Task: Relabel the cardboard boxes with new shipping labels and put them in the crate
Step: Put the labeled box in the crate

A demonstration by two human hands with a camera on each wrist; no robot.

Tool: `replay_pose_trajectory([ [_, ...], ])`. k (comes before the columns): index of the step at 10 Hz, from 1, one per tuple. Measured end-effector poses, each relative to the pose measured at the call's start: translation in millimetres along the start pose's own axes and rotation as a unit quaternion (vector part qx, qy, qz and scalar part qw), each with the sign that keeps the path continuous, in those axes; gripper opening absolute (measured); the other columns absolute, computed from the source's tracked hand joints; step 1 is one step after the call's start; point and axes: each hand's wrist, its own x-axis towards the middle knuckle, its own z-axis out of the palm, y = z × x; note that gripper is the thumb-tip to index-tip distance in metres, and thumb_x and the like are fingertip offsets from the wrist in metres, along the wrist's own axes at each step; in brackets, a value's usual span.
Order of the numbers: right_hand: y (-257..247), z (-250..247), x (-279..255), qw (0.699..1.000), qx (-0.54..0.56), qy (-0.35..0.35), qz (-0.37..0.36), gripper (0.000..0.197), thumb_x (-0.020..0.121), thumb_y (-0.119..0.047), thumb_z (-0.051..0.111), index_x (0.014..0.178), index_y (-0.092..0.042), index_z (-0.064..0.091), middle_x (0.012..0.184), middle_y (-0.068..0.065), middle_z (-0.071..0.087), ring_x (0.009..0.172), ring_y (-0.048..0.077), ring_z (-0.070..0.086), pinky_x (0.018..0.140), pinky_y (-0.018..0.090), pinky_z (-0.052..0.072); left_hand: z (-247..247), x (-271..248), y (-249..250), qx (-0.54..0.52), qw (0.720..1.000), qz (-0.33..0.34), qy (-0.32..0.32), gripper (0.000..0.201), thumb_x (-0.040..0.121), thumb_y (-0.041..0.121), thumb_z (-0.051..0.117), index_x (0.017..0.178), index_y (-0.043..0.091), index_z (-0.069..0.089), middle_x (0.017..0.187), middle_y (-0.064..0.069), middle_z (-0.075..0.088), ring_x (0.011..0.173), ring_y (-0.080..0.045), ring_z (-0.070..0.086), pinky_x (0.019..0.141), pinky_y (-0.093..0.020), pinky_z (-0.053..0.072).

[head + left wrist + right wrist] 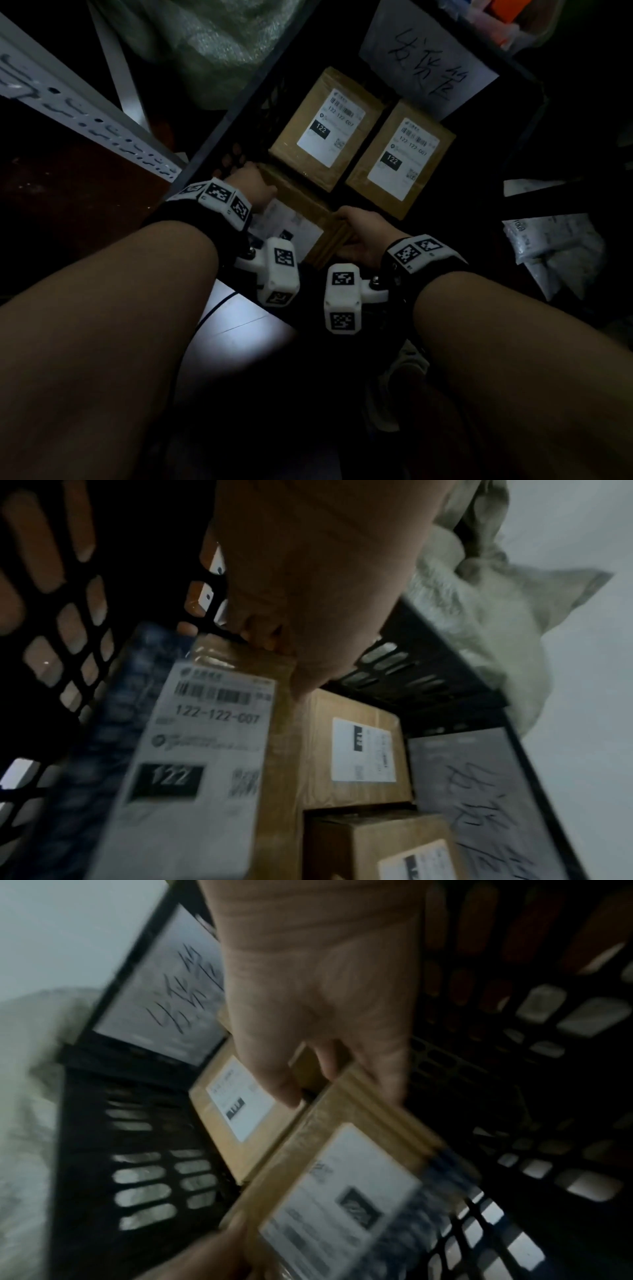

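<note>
Inside the black slotted crate (219,137) both hands hold a cardboard box (301,212) with a white shipping label. My left hand (251,186) grips its far left end, fingers curled over the edge, as the left wrist view shows on the box (240,750). My right hand (359,236) grips the right end, thumb and fingers pinching the box (342,1177) edge. Two more labelled boxes lie flat deeper in the crate: one (325,130) at the back left, another (400,161) to its right.
A handwritten white paper sign (428,58) hangs on the crate's far wall. A white perforated shelf rail (85,116) runs at left, a bubble-wrap bag (212,44) lies behind the crate, and plastic mailer bags (555,246) sit at right. The scene is dim.
</note>
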Motion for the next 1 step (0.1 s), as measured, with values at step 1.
replay_pose_trajectory([
  [1, -0.5, 1.2, 7.3, 1.0, -0.014, -0.009, -0.02, 0.039, 0.088, -0.022, 0.058, 0.126, -0.01, 0.054, 0.138, 0.009, 0.049, 0.122, 0.028, 0.049, 0.099, 0.038, 0.046, 5.9, 4.9, 4.5, -0.029, 0.998, 0.057, -0.025, 0.055, 0.098, 0.029, 0.042, 0.146, 0.011, 0.024, 0.128, -0.013, 0.049, 0.115, -0.03, 0.048, 0.096, -0.018, 0.035],
])
